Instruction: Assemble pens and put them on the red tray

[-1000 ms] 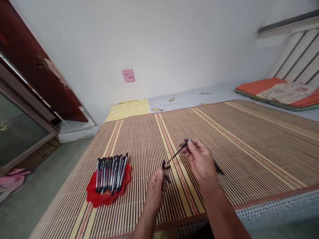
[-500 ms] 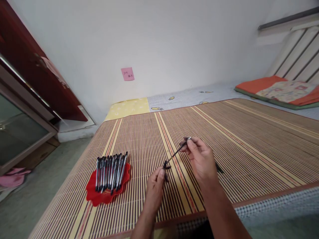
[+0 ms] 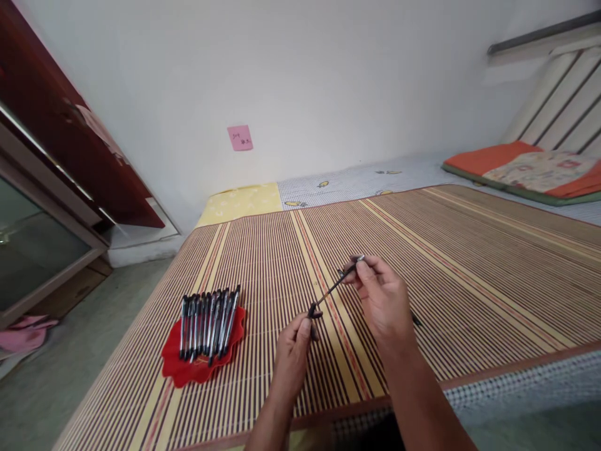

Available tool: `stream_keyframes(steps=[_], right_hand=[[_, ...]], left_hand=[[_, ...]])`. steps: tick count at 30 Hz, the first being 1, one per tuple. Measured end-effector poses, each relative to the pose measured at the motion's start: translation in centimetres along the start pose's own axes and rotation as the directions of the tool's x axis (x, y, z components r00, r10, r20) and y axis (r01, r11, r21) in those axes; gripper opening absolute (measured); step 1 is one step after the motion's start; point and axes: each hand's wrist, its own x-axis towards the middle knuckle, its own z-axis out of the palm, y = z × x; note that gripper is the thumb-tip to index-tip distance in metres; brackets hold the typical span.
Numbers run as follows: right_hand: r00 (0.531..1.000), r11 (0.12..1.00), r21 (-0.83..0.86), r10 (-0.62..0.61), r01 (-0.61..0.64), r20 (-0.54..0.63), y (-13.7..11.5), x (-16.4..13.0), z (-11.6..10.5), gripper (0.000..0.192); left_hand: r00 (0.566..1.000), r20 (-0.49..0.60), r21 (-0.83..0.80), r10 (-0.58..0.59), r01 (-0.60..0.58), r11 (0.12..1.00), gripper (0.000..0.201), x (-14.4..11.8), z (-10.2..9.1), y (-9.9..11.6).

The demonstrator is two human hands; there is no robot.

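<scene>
Over the middle of the striped mat, a thin dark rod like a pen refill (image 3: 334, 286) stretches slantwise between my two hands. My left hand (image 3: 295, 341) pinches a small black piece, which looks like a pen cap (image 3: 312, 309), at the rod's lower end. Higher up and to the right, my right hand (image 3: 382, 294) has its thumb and fingers closed on the rod's upper end. A shiny tip (image 3: 360, 257) pokes out above that thumb; what it belongs to is unclear. To the left, several clear pens with black ends (image 3: 206, 326) lie side by side on a red scalloped cloth (image 3: 188, 376).
The striped mat (image 3: 263, 275) covers the bed. Some thin dark item (image 3: 416, 319) lies partly hidden behind my right wrist. An orange folded pad (image 3: 498, 156) rests at the far right by a white slatted rail (image 3: 547, 100). A pink note (image 3: 240, 138) sticks to the wall.
My right hand has shifted slightly right and up with its end of the rod, so the hands are a little farther apart. My left hand is nearly still.
</scene>
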Motion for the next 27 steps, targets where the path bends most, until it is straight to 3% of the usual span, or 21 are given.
stream_keyframes(steps=[12, 18, 24, 27], right_hand=[[0.999, 0.997, 0.075, 0.038, -0.035, -0.031, -0.3, 0.0, 0.2, 0.016], [1.000, 0.999, -0.036, -0.013, 0.013, 0.007, 0.1, 0.2, -0.2, 0.019], [0.988, 0.965, -0.225, -0.118, 0.137, 0.096, -1.3, 0.1, -0.3, 0.014], [0.985, 0.966, -0.219, -0.112, 0.139, 0.130, -1.5, 0.0, -0.2, 0.015]], left_hand=[[0.999, 0.008, 0.026, 0.034, -0.035, 0.999, 0.042, -0.1, -0.1, 0.0], [0.999, 0.011, 0.047, 0.049, -0.049, 0.998, 0.040, 0.0, 0.0, 0.1], [0.994, -0.017, 0.119, 0.104, -0.101, 0.988, 0.039, 0.1, 0.0, 0.3], [0.994, -0.019, 0.149, 0.109, -0.105, 0.983, 0.039, 0.1, 0.0, 0.4]])
